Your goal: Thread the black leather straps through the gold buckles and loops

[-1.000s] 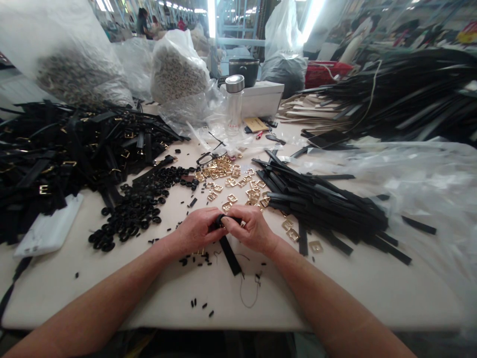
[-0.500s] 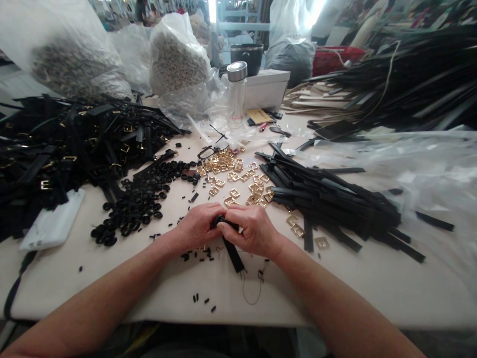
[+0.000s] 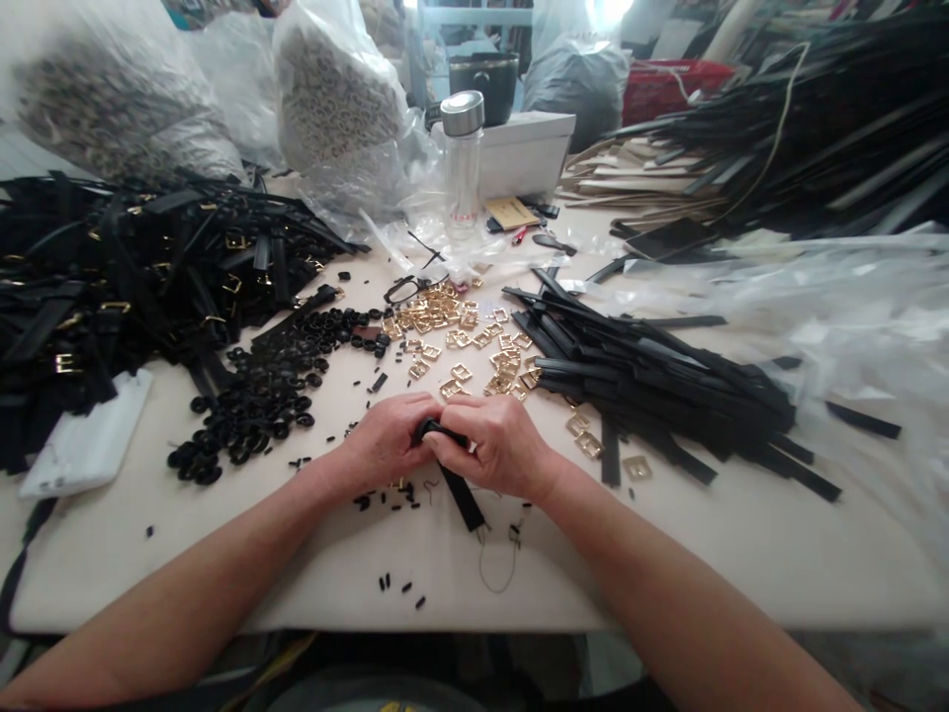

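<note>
Near the table's front middle, a black strap (image 3: 461, 497) runs between my hands, its free end slanting down toward me with loose threads. My left hand (image 3: 394, 435) is closed on its upper part, where a rounded black loop shows. My right hand (image 3: 490, 442) pinches the strap from the other side, thumb against fingers. The fingers hide much of the held part. Just beyond lie loose gold buckles (image 3: 456, 381). Small black loops (image 3: 256, 415) are heaped to the left, and tiny black pieces (image 3: 406, 587) lie scattered in front.
Black straps (image 3: 667, 396) pile up on the right beside clear plastic sheeting (image 3: 875, 316). Buckled straps (image 3: 148, 257) fill the left, near a white block (image 3: 89, 435). Toward the back stand a glass bottle (image 3: 464, 168), eyeglasses (image 3: 404, 289) and a filled plastic bag (image 3: 337, 99).
The view has shifted slightly, so the table's contents sit a little higher and further left. Both hands keep their hold on the strap, with only a slight change at the fingers.
</note>
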{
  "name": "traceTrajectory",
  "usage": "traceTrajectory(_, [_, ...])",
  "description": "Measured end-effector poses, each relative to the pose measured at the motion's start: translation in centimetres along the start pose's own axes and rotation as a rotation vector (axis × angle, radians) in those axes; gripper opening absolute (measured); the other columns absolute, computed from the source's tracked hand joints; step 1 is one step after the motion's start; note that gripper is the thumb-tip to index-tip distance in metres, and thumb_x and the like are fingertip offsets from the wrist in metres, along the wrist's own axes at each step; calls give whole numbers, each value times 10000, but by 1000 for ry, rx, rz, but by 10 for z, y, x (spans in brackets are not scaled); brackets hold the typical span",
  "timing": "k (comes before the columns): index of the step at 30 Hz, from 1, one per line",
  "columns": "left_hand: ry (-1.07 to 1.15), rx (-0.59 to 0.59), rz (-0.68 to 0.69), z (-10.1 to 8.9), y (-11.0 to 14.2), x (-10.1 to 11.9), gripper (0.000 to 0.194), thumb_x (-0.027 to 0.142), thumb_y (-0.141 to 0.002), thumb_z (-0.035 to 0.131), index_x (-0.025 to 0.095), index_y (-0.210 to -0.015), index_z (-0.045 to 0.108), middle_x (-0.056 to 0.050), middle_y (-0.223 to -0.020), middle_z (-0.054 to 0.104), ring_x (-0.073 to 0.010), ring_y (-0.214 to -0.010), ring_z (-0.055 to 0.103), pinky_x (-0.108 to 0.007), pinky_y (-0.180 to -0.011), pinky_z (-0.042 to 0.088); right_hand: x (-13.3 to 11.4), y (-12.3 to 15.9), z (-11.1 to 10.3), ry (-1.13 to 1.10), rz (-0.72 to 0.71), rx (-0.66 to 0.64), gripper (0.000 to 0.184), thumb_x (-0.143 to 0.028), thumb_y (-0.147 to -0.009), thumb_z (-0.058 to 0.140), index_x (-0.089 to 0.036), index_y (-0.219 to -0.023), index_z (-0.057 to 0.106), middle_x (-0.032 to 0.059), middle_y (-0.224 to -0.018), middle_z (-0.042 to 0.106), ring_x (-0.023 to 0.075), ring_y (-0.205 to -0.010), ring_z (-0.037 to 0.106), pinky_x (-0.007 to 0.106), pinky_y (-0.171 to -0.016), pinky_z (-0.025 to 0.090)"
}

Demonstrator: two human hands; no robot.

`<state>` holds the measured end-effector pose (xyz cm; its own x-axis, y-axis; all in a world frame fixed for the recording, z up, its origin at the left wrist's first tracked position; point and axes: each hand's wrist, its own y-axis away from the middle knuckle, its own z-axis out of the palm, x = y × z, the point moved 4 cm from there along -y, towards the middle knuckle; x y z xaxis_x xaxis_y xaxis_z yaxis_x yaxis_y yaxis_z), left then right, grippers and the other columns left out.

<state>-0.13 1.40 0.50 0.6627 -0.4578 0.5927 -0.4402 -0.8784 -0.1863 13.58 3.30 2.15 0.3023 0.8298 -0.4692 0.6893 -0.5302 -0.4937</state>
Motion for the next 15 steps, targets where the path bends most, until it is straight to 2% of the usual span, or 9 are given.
traceTrajectory(15, [12,14,17,0,-1,2,96,212,-822,527,193,-731,550,-3,-695,573,-149,-660,539,-251,-617,410,2,0,1,-23,0,15,306,-304,-909,485,-172,-642,554,5,-639,562,108,-585,465,234,-549,318])
